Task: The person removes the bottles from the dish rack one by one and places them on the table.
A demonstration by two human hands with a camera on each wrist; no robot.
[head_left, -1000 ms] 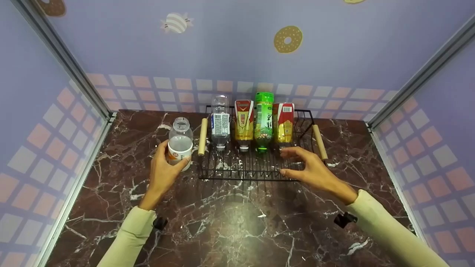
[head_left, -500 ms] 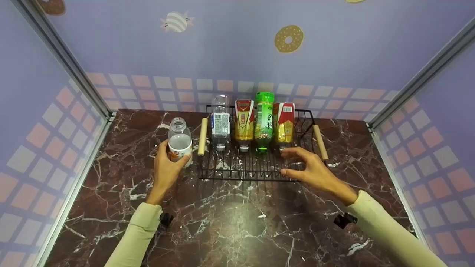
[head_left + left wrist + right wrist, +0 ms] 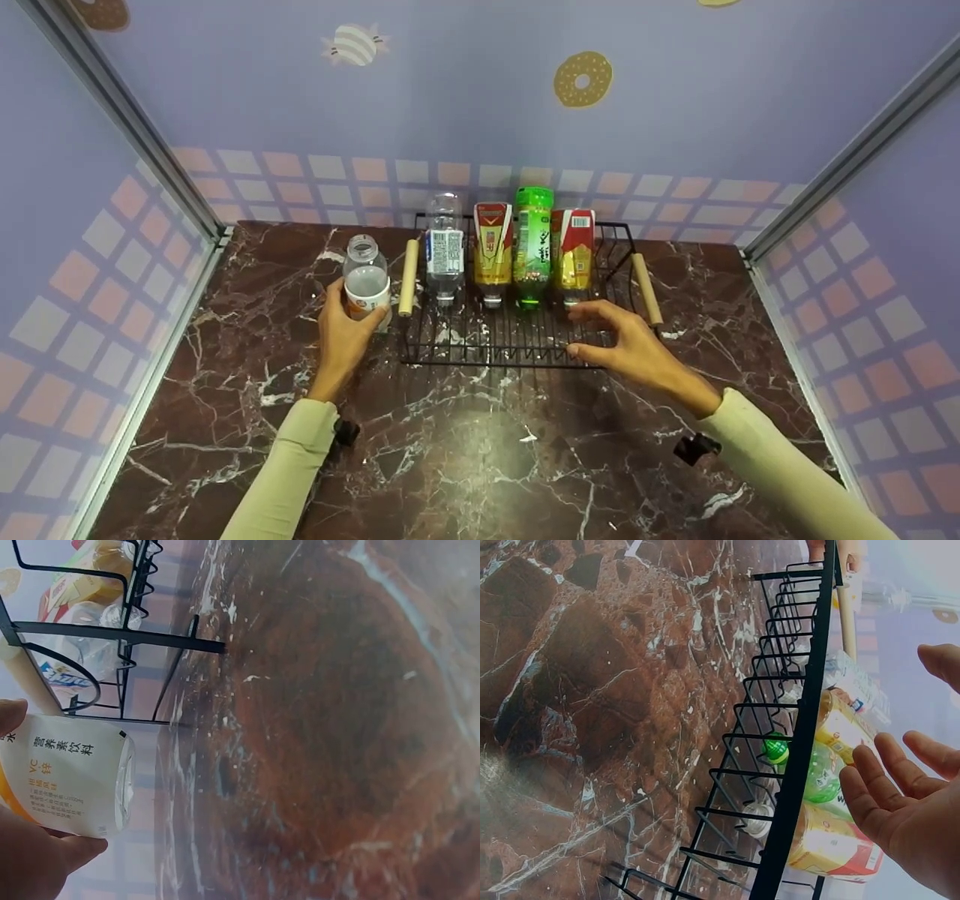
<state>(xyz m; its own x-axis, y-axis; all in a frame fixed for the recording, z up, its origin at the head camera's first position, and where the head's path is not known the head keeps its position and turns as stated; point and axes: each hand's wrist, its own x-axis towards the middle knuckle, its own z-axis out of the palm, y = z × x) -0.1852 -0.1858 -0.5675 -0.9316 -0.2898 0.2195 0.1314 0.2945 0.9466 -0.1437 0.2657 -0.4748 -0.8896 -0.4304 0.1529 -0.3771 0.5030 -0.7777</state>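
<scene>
My left hand (image 3: 343,341) grips a clear plastic bottle (image 3: 366,281) with a white and orange label, left of the wire rack. Its open neck points up. In the left wrist view, the labelled bottle (image 3: 67,772) sits between thumb and fingers, with wall showing between its base and the countertop. My right hand (image 3: 634,346) is held over the rack's front right, fingers spread and apart, holding nothing. Inside the rack lean a clear bottle (image 3: 445,251), two red-and-yellow bottles (image 3: 493,244) and a green bottle (image 3: 535,240), necks down toward me.
The black wire rack (image 3: 499,365) has a pale wooden handle (image 3: 409,277) on the left and another wooden handle (image 3: 646,289) on the right. It stands on a dark red marbled countertop (image 3: 480,450). Patterned purple walls (image 3: 465,97) enclose the back and both sides.
My left hand and forearm have shifted slightly right and forward; the held bottle is now a little higher in view. The right hand and the rack's bottles have stayed in place.
</scene>
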